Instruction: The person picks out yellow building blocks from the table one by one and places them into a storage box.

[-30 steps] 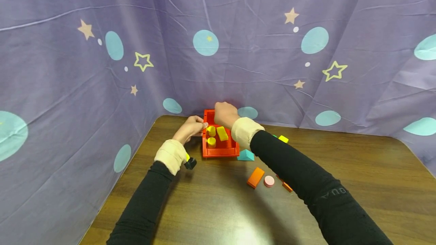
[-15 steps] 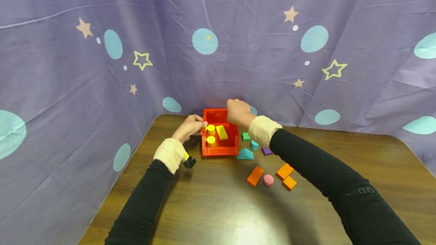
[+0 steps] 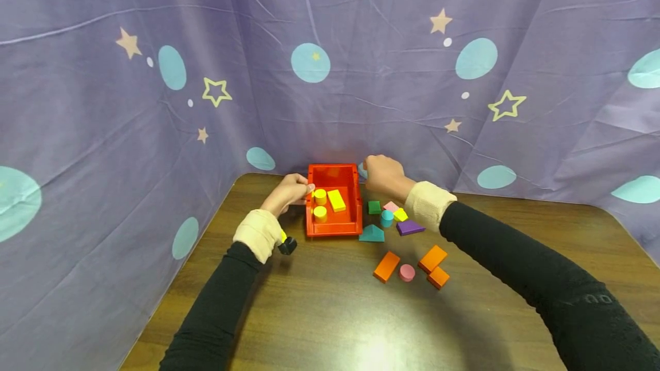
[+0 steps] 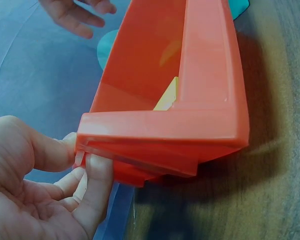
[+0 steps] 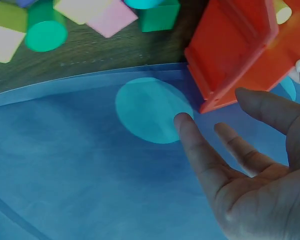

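Note:
A red plastic bin [image 3: 335, 229] stands at the back of the table, with two yellow cylinders [image 3: 320, 214] and a yellow block [image 3: 337, 200] inside. On its left side my left hand [image 3: 289, 192] pinches the rim; the left wrist view shows the thumb [image 4: 52, 150] above the edge and a finger [image 4: 99, 185] below. Just right of the bin's back corner, my right hand [image 3: 387, 176] is held in the air. In the right wrist view its fingers [image 5: 200, 147] are spread and hold nothing, apart from the bin.
Right of the bin lie a green block [image 3: 373, 207], a teal triangle [image 3: 372, 234], a blue cylinder [image 3: 387, 218] and a purple block [image 3: 410, 228]. Nearer are orange blocks [image 3: 386, 267] and a pink disc [image 3: 407, 272]. A patterned purple curtain [image 3: 381, 102] hangs close behind.
My right hand has moved from over the back of the bin to the right, away from it, uncovering the bin's back and the blocks beside it. My left hand has stayed on the rim.

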Demonstrator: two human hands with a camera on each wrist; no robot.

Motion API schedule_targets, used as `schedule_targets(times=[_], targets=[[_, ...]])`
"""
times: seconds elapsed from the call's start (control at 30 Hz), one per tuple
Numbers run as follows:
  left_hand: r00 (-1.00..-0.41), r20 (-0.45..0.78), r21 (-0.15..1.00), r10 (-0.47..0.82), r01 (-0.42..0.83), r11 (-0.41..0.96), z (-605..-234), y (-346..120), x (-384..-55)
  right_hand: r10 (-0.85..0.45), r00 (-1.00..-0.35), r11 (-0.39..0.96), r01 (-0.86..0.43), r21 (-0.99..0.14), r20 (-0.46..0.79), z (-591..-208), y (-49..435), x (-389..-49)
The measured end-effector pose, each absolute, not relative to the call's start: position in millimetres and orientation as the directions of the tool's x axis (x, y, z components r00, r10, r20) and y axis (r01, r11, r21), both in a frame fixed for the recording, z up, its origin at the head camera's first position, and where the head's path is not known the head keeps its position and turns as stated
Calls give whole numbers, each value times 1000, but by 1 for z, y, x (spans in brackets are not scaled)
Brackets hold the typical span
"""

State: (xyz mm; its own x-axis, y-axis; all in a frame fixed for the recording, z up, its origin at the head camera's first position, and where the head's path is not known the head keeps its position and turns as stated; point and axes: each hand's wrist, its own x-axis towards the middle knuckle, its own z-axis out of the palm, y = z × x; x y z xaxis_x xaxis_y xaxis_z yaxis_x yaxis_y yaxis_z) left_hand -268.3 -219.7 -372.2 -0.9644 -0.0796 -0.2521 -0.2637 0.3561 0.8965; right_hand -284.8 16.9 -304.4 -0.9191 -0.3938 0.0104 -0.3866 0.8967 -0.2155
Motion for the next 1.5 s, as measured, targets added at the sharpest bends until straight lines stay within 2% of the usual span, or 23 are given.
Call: schedule_targets(times=[0.3, 1.2, 1.5], targets=[[-965, -250, 899, -80, -262, 352, -372, -220, -268, -400, -916, 898, -396, -194, 17, -305, 43, -283], [-964, -253, 900, -87, -267, 345, -373, -220, -268, -405, -914, 892, -395, -221, 3, -317, 106, -268], [-966, -248, 905, -76, -259, 336, -375, -221, -269, -455, -890, 865, -439, -243, -12, -324, 123, -265]])
